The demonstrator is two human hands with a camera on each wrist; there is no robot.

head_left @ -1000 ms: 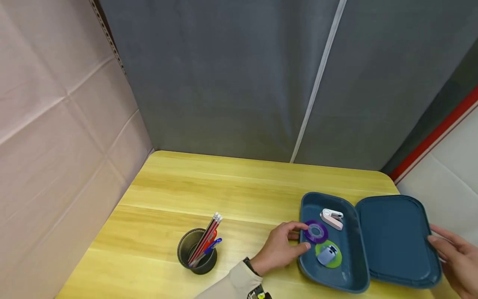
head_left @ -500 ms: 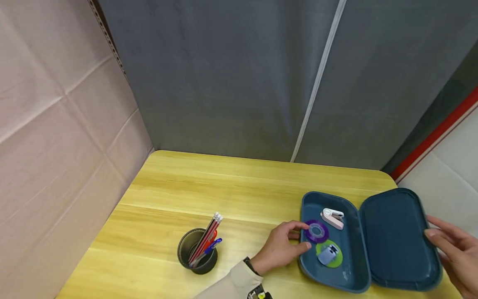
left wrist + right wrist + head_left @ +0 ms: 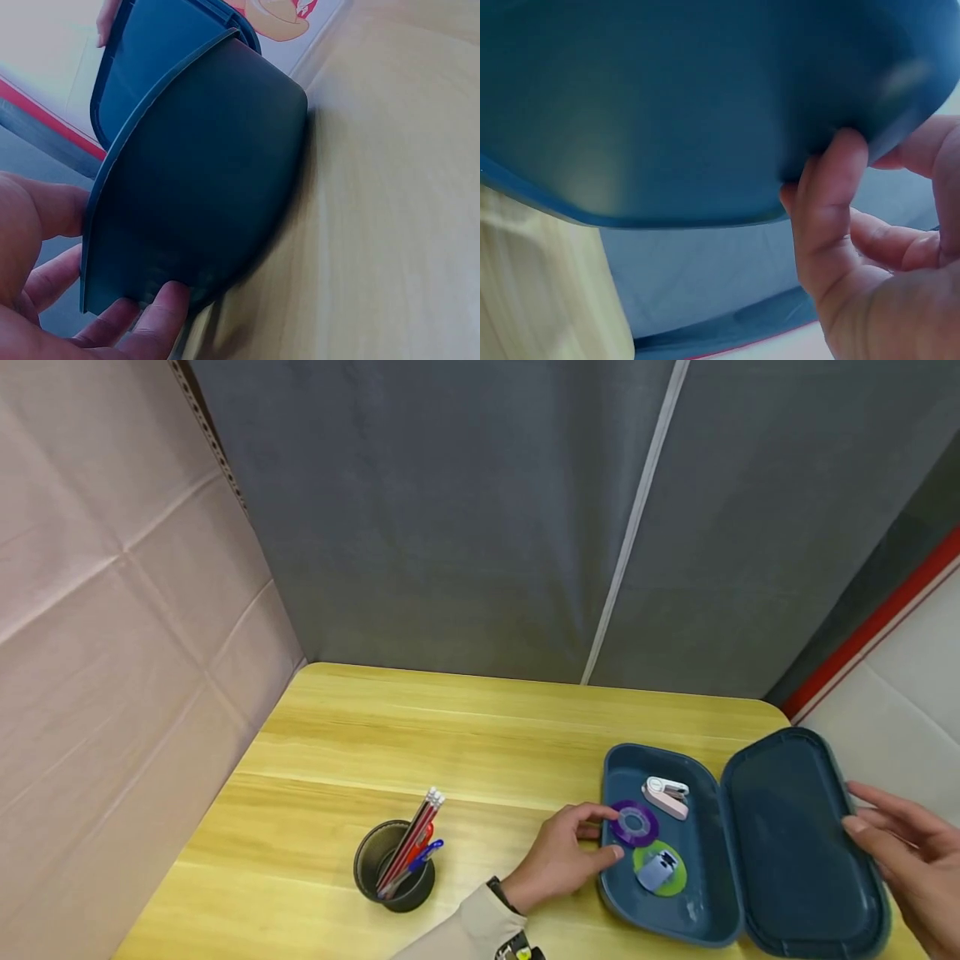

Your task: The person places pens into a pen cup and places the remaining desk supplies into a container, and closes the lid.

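A dark blue plastic box (image 3: pixel 708 893) stands at the table's right, its lid (image 3: pixel 798 847) tilted up along the right side. My left hand (image 3: pixel 562 856) holds the box's left rim, thumb and index finger over the edge; in the left wrist view, other fingers touch the outer wall (image 3: pixel 195 165). My right hand (image 3: pixel 911 860) pinches the lid's outer edge; the right wrist view shows fingers (image 3: pixel 829 202) against its outside. Inside lie a purple ring like a tape roll (image 3: pixel 635 824), a white-and-pink mini stapler (image 3: pixel 666 798), and a small light-blue item (image 3: pixel 657 872) over a green disc (image 3: pixel 679 882).
A black pen cup (image 3: pixel 408 893) stands left of my left hand, holding red-striped pencils (image 3: pixel 408 843), a red pen and a blue pen (image 3: pixel 426 852). A grey curtain (image 3: pixel 450 527) hangs behind the wooden table (image 3: pixel 450 727). White panels flank it.
My right hand has raised the lid from lying nearly flat to a steeper tilt, moving slightly left with it. My left hand and the things in the box have stayed put.
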